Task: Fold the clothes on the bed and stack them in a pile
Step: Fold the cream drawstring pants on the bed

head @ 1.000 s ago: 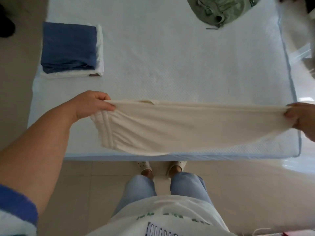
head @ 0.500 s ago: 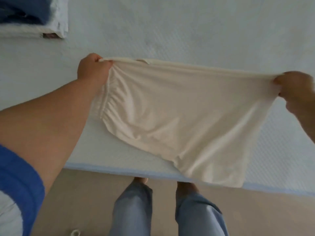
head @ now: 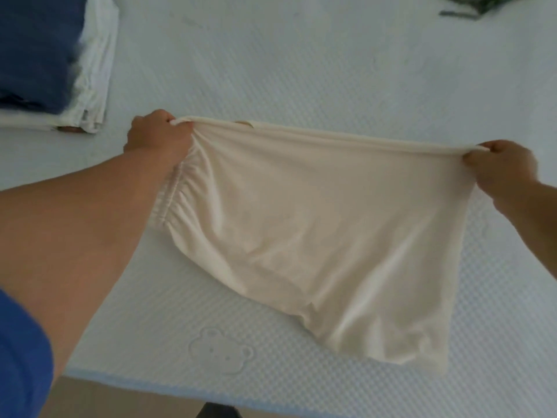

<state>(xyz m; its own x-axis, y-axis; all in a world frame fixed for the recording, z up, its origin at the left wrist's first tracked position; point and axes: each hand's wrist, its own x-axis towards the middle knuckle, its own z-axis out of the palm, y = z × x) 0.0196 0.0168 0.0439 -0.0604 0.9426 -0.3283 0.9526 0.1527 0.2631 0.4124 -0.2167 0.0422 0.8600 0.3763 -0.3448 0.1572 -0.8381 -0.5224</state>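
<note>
A cream garment (head: 316, 230) with a gathered elastic edge on its left side hangs stretched between my hands over the white bed (head: 301, 70). My left hand (head: 156, 134) grips its upper left corner. My right hand (head: 503, 164) pinches the upper right corner. The top edge is pulled taut and the lower part drapes onto the mattress near the front edge. At the far left lies a pile of folded clothes: a dark blue piece (head: 36, 49) on top of a white one (head: 93, 79).
A green garment (head: 470, 4) shows partly at the top right edge of the bed. The mattress has a pale blue front border (head: 150, 387) and an embossed bear mark (head: 220, 351). Floor lies beyond the front edge.
The cream garment has moved forward over the bed and its lower part has come down onto the mattress. My view has shifted closer; both hands keep their grip.
</note>
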